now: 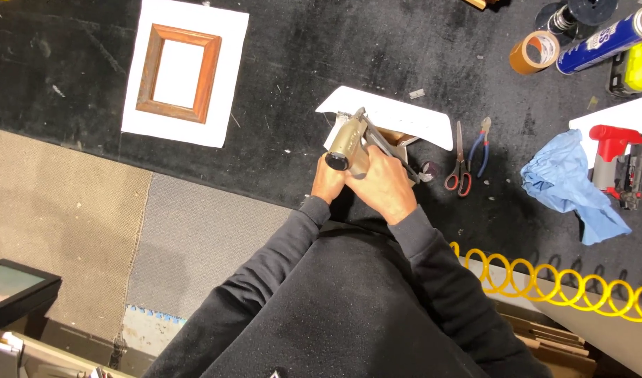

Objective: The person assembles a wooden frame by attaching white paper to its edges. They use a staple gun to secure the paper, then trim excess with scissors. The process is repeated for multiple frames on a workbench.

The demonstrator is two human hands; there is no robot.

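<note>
Tool: a tan pneumatic nail gun (350, 143) sits on the black workbench (279, 70), directly ahead of the person, nose toward a small wooden piece (393, 137) lying on a white paper sheet (405, 115).
Long axis: the gun's body runs from lower left, round end cap nearest the camera, to upper right.
Right hand (387, 183): closed around the gun's grip, the nearer hand to the wooden piece.
Left hand (327, 182): curled against the gun's rear, partly hidden; its grip is hard to judge.
Left of bench: 1 brown wooden picture frame (179, 72) on a white mat.
Right of hands: red-handled scissors (460, 168), blue-handled pliers (482, 143), blue cloth (569, 183), red nailer (618, 164).
Far right corner: brown tape roll (535, 52), blue cylindrical can (604, 40) with white label lettering.
Bench edge: yellow coiled air hose (559, 280).
</note>
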